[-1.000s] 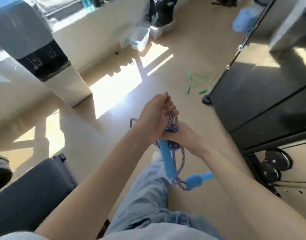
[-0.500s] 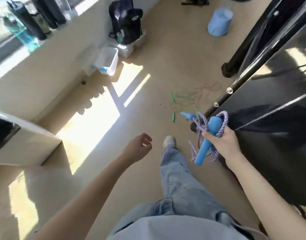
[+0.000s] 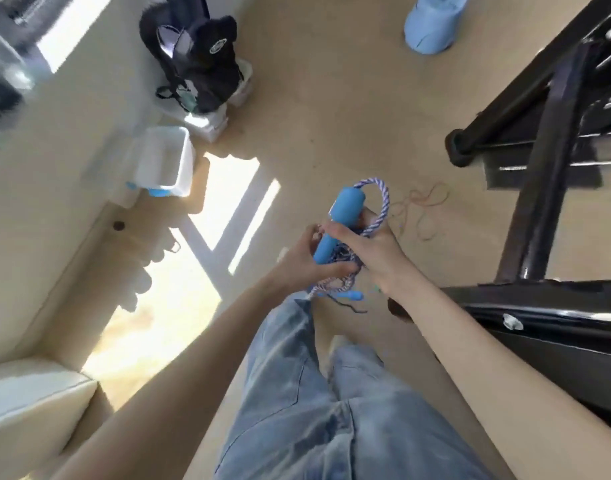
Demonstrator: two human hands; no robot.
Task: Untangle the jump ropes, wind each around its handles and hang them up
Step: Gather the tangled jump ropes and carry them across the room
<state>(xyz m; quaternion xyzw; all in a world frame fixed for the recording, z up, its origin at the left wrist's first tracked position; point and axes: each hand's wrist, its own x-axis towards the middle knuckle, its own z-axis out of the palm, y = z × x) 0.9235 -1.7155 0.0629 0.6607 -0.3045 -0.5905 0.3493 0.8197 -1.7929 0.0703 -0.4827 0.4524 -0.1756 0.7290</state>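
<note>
Nearest, two legs in light blue jeans [image 3: 317, 403] stand on the beige floor [image 3: 331, 109], and two bare forearms reach forward over them. Both hands meet above the floor in front of the legs. The right hand [image 3: 369, 249] is curled round one blue handle [image 3: 338, 226], which points up and away with its thick end on top, and a loop of the purple-and-white rope [image 3: 380, 202] arches from that end back down into the same grip. The left hand [image 3: 305, 261] cups the bundle from below, fingers bent against the lower end of the handle and the wound rope. Below the hands a few strands hang loose, and a small blue piece shows among them, perhaps the second handle, though too little is visible to tell. Just beyond, on the floor near the foot of a black metal rack [image 3: 539, 140] on the right, lies one thin orange rope [image 3: 425, 206] in slack loops. Farther left, against the wall, sits one white bin [image 3: 165, 161]; behind it one black backpack [image 3: 196, 60] rests on white boxes. Farthest off, at the top edge, one pale blue object [image 3: 432, 22] sits on the floor.
</note>
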